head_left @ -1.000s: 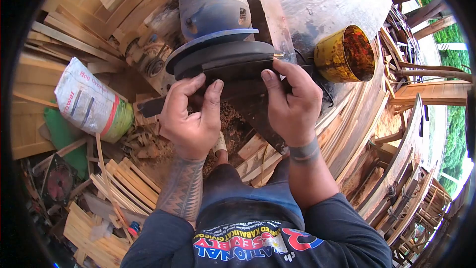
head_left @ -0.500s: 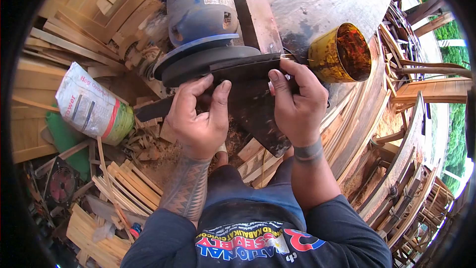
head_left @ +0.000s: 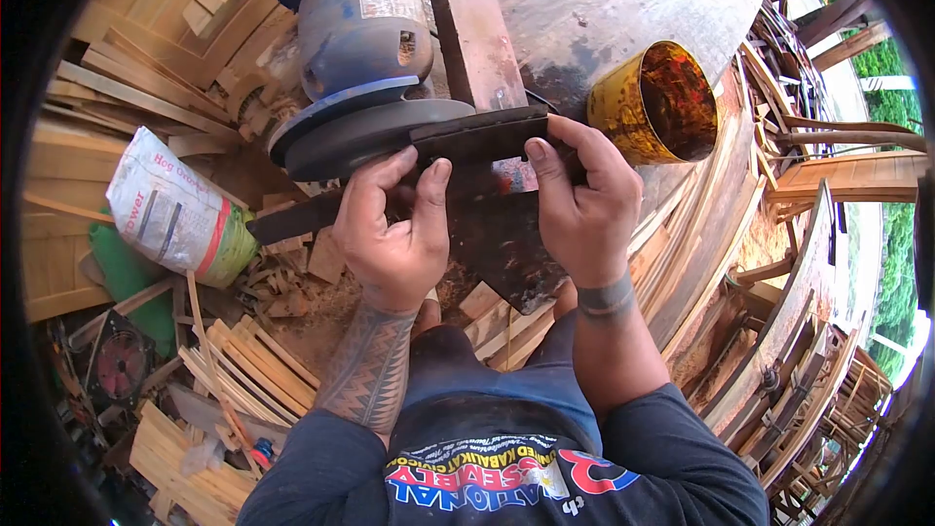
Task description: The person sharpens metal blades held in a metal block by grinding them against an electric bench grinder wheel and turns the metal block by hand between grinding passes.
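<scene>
A dark flat strip is stretched level between my two hands, in front of the bench grinder's grey wheel. My left hand pinches its left end between thumb and fingers, close to the wheel's rim. The thumb and index finger of my right hand close on the right end. The strip's left part overlaps the wheel's right edge in view; I cannot tell if they touch. Behind the wheel is the dusty blue-grey grinder motor.
A yellow stained can stands on the bench beyond my right hand. At the left are a white and green sack and wood offcuts. Long boards lie at the right. A dark plate is below my hands.
The grinder and the can now appear further left in view. The strip overlaps less of the wheel, having shifted rightward relative to it. Both hands keep their grip.
</scene>
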The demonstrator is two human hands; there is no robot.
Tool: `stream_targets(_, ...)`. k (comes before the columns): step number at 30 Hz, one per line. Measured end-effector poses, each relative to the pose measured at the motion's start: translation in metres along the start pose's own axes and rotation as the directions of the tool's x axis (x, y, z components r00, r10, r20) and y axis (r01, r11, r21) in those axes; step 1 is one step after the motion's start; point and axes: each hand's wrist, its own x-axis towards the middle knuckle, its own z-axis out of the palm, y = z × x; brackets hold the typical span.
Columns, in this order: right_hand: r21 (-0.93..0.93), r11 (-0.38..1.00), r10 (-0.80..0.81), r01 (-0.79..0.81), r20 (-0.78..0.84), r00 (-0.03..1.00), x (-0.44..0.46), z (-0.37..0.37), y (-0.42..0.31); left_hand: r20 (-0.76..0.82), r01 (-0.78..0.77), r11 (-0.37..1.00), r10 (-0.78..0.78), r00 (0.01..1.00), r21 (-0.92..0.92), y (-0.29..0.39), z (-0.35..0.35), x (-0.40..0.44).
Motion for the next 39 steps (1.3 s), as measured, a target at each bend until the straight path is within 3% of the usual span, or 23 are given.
stream_targets(6,0.078,0.997,-0.03,0.03,0.007,1.0,-0.013,-0.028,0.004,0.028,-0.189,0.982,0.189,0.981,-0.013,0.018,-0.005,-0.011)
stream_targets(8,0.1,0.994,-0.034,0.035,-0.003,0.999,-0.029,-0.049,0.004,0.15,-0.228,0.971,0.237,0.96,-0.079,0.032,-0.022,-0.023)
stream_targets(10,0.291,0.956,-0.049,0.04,0.025,0.998,-0.053,-0.062,0.014,0.238,-0.195,0.967,0.231,0.944,-0.165,0.045,-0.037,-0.037)
stream_targets(12,0.467,0.884,0.01,-0.026,0.036,0.999,-0.076,-0.074,0.017,0.273,-0.132,0.932,0.231,0.934,-0.337,0.049,-0.044,-0.057)
stream_targets(13,0.626,0.776,0.048,-0.074,0.059,0.997,-0.086,-0.075,0.015,0.296,-0.09,0.904,0.229,0.927,-0.418,0.054,-0.048,-0.063)
stream_targets(16,0.83,0.534,0.133,-0.16,0.104,0.986,-0.11,-0.074,0.01,0.328,-0.223,0.819,0.44,0.836,-0.529,0.066,-0.064,-0.055)
stream_targets(18,0.866,0.457,0.199,-0.202,0.122,0.972,-0.121,-0.077,-0.007,0.36,-0.213,0.817,0.449,0.818,-0.537,0.076,-0.081,-0.054)
stream_targets(25,0.942,0.264,0.165,-0.208,0.168,0.972,-0.135,-0.069,-0.077,0.325,-0.224,0.761,0.496,0.805,-0.609,0.084,-0.132,-0.034)
stream_targets(28,0.944,0.193,0.208,-0.269,0.228,0.951,-0.146,-0.059,-0.11,0.427,-0.137,0.776,0.475,0.769,-0.616,0.086,-0.162,-0.018)
stream_targets(29,0.94,0.175,0.227,-0.293,0.251,0.941,-0.149,-0.055,-0.119,0.449,-0.18,0.771,0.525,0.724,-0.611,0.085,-0.173,-0.011)
stream_targets(32,0.926,0.171,0.186,-0.336,0.304,0.934,-0.162,-0.043,-0.143,0.437,-0.275,0.732,0.618,0.654,-0.623,0.087,-0.199,-0.001)
stream_targets(36,0.878,0.194,0.197,-0.438,0.403,0.894,-0.179,-0.03,-0.162,0.402,-0.306,0.709,0.642,0.653,-0.636,0.085,-0.224,0.002)
stream_targets(39,0.865,0.129,0.179,-0.484,0.46,0.87,-0.184,-0.026,-0.171,0.339,-0.324,0.66,0.672,0.658,-0.678,0.088,-0.233,0.003)
